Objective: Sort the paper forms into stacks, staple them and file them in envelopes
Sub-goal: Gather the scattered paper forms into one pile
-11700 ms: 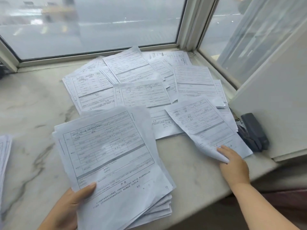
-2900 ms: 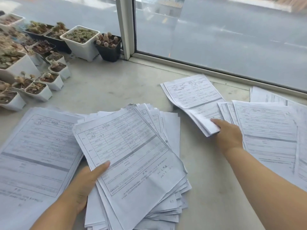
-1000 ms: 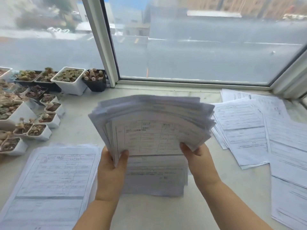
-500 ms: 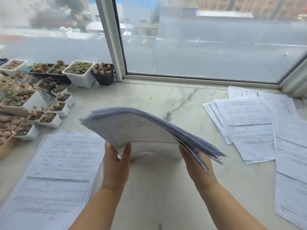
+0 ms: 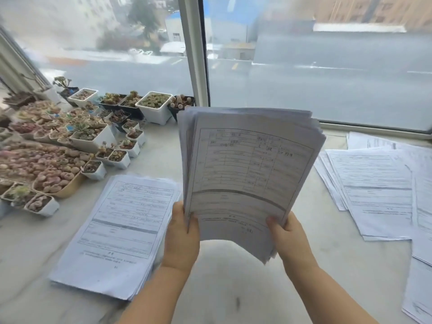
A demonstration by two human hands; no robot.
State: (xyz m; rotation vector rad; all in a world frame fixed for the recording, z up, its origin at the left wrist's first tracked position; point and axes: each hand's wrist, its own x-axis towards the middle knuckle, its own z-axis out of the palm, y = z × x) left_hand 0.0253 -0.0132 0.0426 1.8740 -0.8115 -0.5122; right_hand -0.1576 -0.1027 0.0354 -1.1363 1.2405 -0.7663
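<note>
A thick sheaf of white printed paper forms [image 5: 245, 174] is standing nearly upright, its edges fanning unevenly. A flat white stack of forms [image 5: 121, 230] is lying to its left, and loose overlapping white sheets [image 5: 374, 190] are spreading at right.

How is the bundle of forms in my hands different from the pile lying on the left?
The held bundle stands upright, gripped by the left hand and right hand; the left pile lies flat on the ledge, untouched. The held bundle's edges are fanned and uneven; the left pile's are squarer. Both show the same printed form.
</note>
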